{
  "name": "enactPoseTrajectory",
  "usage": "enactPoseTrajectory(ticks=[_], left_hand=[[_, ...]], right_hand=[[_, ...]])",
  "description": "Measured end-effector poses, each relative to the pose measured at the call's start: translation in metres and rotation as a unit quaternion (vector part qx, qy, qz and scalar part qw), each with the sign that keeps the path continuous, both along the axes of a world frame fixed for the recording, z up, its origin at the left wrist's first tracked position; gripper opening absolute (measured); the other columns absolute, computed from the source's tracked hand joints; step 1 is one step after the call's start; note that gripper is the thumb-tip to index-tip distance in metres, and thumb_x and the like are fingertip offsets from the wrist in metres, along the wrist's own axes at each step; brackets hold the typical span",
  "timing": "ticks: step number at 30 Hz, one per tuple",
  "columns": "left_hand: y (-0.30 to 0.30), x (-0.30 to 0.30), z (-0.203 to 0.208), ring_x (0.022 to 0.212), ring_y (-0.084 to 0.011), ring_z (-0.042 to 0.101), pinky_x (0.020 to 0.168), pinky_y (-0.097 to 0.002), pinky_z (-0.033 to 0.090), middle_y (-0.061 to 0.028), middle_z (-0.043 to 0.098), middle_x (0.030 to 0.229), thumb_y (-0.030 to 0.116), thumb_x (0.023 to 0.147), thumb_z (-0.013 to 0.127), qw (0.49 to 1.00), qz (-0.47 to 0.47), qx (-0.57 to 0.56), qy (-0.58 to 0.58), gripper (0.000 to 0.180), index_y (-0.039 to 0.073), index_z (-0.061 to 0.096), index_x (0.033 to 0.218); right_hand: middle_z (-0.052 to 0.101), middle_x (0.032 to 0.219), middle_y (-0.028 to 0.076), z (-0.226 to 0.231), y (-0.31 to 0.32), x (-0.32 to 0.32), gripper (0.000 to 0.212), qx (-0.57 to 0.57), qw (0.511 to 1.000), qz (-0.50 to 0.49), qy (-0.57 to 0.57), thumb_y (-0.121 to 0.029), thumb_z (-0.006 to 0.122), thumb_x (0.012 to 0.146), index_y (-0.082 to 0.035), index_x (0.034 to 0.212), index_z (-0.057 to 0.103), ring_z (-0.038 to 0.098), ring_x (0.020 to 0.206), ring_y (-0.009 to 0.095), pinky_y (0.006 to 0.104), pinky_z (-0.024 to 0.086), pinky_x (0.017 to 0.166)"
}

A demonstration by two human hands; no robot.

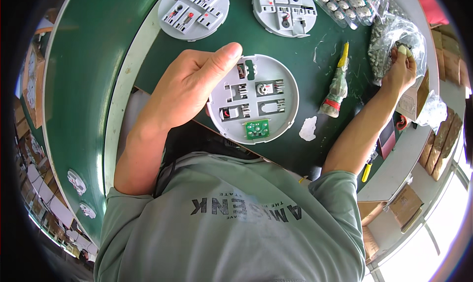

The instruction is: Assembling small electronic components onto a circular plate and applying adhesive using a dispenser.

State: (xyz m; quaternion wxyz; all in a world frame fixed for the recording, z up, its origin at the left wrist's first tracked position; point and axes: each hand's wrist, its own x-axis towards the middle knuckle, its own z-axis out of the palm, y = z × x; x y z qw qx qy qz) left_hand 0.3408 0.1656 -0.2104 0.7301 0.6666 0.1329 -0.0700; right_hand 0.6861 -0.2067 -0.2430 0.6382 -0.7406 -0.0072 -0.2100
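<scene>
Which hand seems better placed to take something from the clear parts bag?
Probably the right hand: its fingers are at the clear parts bag. The left hand is farther off and holds the grey disc.

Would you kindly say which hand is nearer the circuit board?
Left hand, above and left of the circuit board, holding its disc; the right hand is farther, at the bag.

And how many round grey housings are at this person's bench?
3: the front housing in the left hand, the rear left housing and rear right housing on the bench.
</scene>
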Motion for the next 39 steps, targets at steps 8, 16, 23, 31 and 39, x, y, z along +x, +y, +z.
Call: enactPoseTrajectory(ticks=[8, 16, 23, 31, 39], left_hand=[[0.001, 0.001, -0.006, 0.058, -0.0053, 0.050, 0.055, -0.0283, 0.040, 0.0017, 0.061, 0.063, 0.053, 0.114, 0.051, 1.000, -0.005, 0.013, -0.008, 0.067, 0.003, 0.071, 0.074], [-0.002, 0.002, -0.002, 0.052, -0.0064, 0.057, 0.048, -0.0265, 0.046, -0.0011, 0.065, 0.062, 0.055, 0.113, 0.051, 1.000, 0.005, -0.013, 0.003, 0.068, 0.004, 0.071, 0.073], [-0.002, 0.001, 0.003, 0.052, -0.0064, 0.058, 0.047, -0.0260, 0.046, -0.0013, 0.065, 0.062, 0.054, 0.113, 0.051, 1.000, -0.002, -0.004, 0.012, 0.068, 0.004, 0.070, 0.071], [-0.007, -0.002, -0.009, 0.052, -0.0058, 0.055, 0.049, -0.0273, 0.045, 0.0011, 0.061, 0.060, 0.054, 0.113, 0.051, 1.000, 0.004, 0.003, -0.002, 0.069, 0.005, 0.064, 0.068], [-0.004, 0.001, -0.004, 0.053, -0.0056, 0.047, 0.050, -0.0287, 0.039, 0.0037, 0.052, 0.058, 0.054, 0.113, 0.052, 1.000, -0.007, 0.002, -0.007, 0.068, 0.005, 0.060, 0.066]], right_hand=[[0.074, 0.106, 0.016, 0.001, -0.002, 0.002, 0.021, -0.008, 1.000, -0.006, 0.001, 0.000, 0.074, 0.099, 0.007, 0.117, 0.066, 0.076, 0.090, 0.023, 0.0282, 0.066, 0.083], [0.074, 0.109, 0.017, -0.002, -0.008, 0.007, 0.020, -0.023, 1.000, -0.003, 0.008, 0.000, 0.073, 0.100, 0.007, 0.117, 0.066, 0.076, 0.092, 0.024, 0.0290, 0.066, 0.084], [0.073, 0.109, 0.017, 0.003, -0.002, 0.001, 0.018, -0.008, 1.000, 0.000, 0.014, -0.001, 0.072, 0.101, 0.007, 0.116, 0.066, 0.075, 0.095, 0.024, 0.0301, 0.066, 0.087], [0.072, 0.110, 0.016, -0.004, -0.013, 0.006, 0.018, -0.011, 1.000, 0.010, 0.007, -0.003, 0.072, 0.102, 0.006, 0.117, 0.066, 0.075, 0.096, 0.024, 0.0309, 0.065, 0.089], [0.073, 0.109, 0.014, -0.006, -0.012, 0.009, 0.019, -0.011, 1.000, 0.015, 0.009, -0.003, 0.072, 0.102, 0.005, 0.118, 0.067, 0.074, 0.094, 0.022, 0.0299, 0.065, 0.087]])
